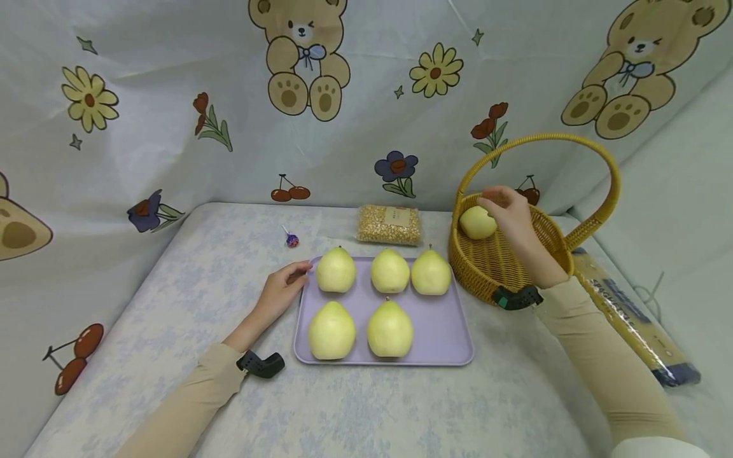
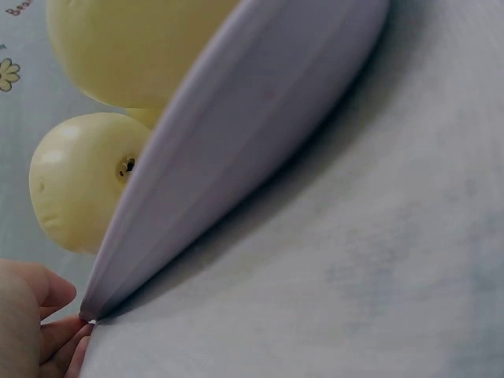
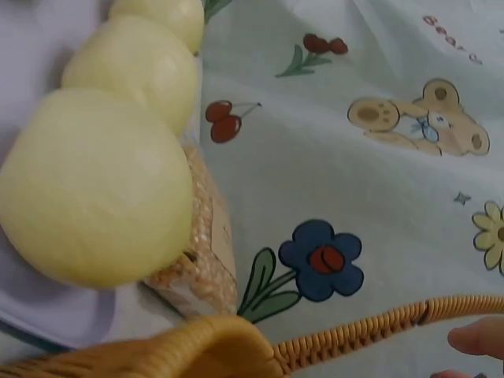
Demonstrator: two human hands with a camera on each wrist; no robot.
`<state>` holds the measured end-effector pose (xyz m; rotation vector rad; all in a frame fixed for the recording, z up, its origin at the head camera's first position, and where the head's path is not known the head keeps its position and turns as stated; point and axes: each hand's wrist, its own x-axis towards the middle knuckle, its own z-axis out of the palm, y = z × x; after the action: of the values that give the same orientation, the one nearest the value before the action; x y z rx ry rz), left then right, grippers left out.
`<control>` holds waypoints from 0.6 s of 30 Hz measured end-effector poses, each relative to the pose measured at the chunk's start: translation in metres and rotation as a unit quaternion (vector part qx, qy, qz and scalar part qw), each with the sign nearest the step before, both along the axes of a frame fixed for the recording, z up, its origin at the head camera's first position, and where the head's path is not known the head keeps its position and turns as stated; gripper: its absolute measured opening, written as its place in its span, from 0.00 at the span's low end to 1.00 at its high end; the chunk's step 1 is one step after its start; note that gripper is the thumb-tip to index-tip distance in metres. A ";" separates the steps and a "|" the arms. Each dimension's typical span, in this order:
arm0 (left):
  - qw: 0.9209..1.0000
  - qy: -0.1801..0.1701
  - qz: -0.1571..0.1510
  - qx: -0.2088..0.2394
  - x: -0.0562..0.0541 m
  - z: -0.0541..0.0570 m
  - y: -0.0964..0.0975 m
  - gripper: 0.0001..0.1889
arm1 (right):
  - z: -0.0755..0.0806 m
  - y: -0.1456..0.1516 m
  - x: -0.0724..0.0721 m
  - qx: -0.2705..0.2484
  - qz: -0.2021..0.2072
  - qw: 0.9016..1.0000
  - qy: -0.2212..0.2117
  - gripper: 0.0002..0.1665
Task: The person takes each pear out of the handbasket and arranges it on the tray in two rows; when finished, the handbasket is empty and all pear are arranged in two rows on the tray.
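A lilac tray [image 1: 438, 331] lies on the table with several pale yellow-green pears, among them a front pear [image 1: 390, 329]. At its far left corner my left hand [image 1: 280, 289] holds the rim, the fingertips at the edge in the left wrist view. My right hand [image 1: 515, 219] is inside the handled wicker basket [image 1: 481, 270], its fingers bent above and beside a single pear [image 1: 478, 222]. That hand does not appear to grip the pear. The right wrist view catches only fingertips [image 3: 482, 337] near the basket handle [image 3: 354, 342].
Behind the tray lies a clear bag of corn kernels [image 1: 389, 224]. A wrapped lollipop [image 1: 292, 240] is at the back left. A long spaghetti packet [image 1: 635, 318] lies right of the basket, beneath the right forearm. The basket's tall handle [image 1: 609, 184] arches over the right hand.
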<state>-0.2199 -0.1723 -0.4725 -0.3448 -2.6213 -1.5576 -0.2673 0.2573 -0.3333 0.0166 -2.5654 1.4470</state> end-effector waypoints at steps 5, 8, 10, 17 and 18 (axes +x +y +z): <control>1.000 0.008 -0.003 -0.002 0.000 -0.001 0.000 0.16 | -0.004 0.011 -0.026 -0.002 -0.006 0.999 -0.038 0.32; 1.000 0.009 -0.004 -0.001 0.000 -0.002 0.000 0.16 | -0.014 0.016 -0.039 0.012 -0.027 0.999 -0.039 0.30; 1.000 0.007 -0.003 0.000 0.000 -0.003 0.001 0.16 | -0.021 0.020 -0.045 0.018 -0.041 0.998 -0.041 0.30; 1.000 0.010 0.000 -0.001 0.000 -0.003 0.001 0.16 | -0.035 0.030 -0.053 0.068 -0.034 0.996 -0.052 0.36; 1.000 0.011 0.000 0.000 -0.001 -0.002 0.001 0.16 | -0.037 0.031 -0.054 0.084 -0.028 0.995 -0.056 0.37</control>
<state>-0.2206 -0.1708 -0.4748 -0.3586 -2.6058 -1.5437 -0.3215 0.2884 -0.3699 -0.1132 -2.7471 1.2435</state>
